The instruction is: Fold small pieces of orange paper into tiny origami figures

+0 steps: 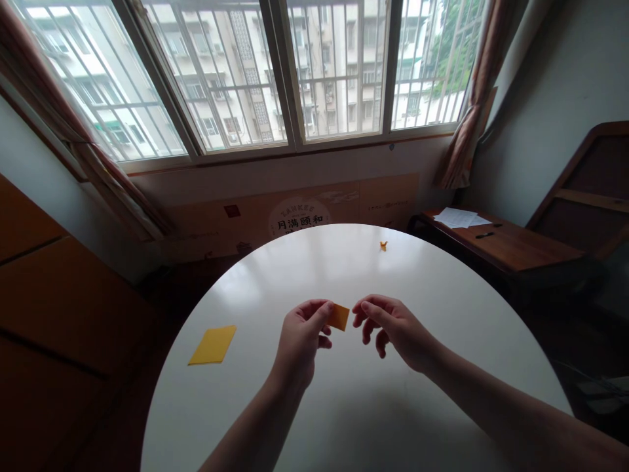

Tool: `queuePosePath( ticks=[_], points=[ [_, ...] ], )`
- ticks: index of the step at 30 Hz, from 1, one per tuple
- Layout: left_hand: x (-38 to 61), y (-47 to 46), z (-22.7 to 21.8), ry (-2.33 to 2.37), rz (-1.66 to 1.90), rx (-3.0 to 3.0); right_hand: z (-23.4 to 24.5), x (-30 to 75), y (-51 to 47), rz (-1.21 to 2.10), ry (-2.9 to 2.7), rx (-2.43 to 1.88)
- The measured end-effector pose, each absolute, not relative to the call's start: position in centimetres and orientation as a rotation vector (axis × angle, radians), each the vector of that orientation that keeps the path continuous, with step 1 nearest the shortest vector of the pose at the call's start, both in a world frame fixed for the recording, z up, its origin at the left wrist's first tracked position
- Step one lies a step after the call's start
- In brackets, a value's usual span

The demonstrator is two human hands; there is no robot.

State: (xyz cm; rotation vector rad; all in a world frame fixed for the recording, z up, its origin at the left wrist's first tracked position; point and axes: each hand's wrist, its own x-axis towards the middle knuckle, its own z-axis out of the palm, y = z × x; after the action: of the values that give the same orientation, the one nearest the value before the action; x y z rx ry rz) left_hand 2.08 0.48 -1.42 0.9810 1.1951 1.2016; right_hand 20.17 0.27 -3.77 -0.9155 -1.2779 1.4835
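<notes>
My left hand (305, 334) pinches a small orange-yellow folded paper (339, 317) between thumb and fingers, above the middle of the white round table (354, 419). Just right of that paper is my right hand (386, 321), apart from it, its fingers loosely curled and spread with nothing between them. On the table's left side lies a yellow square of paper (213, 345); whether it is one sheet or a stack I cannot tell. Toward the far edge stands a tiny folded orange paper figure (383, 246).
A low wooden table (521, 246) at the right bears white papers (455, 217) and a dark pen (484, 235). Beyond the round table, a printed cardboard box (383, 200) leans below the barred window (339, 72). A wooden cabinet (54, 295) is at the left.
</notes>
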Motion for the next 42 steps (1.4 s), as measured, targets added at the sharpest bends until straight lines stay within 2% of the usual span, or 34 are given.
queuePosePath(
  ticks=[6, 15, 23, 42],
  points=[
    [2.7, 0.0, -1.3, 1.201, 1.186, 1.102, -3.9, 19.9, -0.1, 1.549, -1.328, -0.866],
    [2.7, 0.1, -2.0, 1.197, 0.986, 1.369, -4.0, 20.6, 0.4, 1.411, -1.324, -0.979],
    [2.7, 0.3, -2.5, 1.194, 1.056, 1.566, -3.7, 20.4, 0.3, 1.451, -1.371, -1.001],
    [2.4, 0.7, -2.8, 1.126, 1.069, 1.433, -4.8, 20.7, 0.9, 1.348, -1.637, -0.980]
  ],
)
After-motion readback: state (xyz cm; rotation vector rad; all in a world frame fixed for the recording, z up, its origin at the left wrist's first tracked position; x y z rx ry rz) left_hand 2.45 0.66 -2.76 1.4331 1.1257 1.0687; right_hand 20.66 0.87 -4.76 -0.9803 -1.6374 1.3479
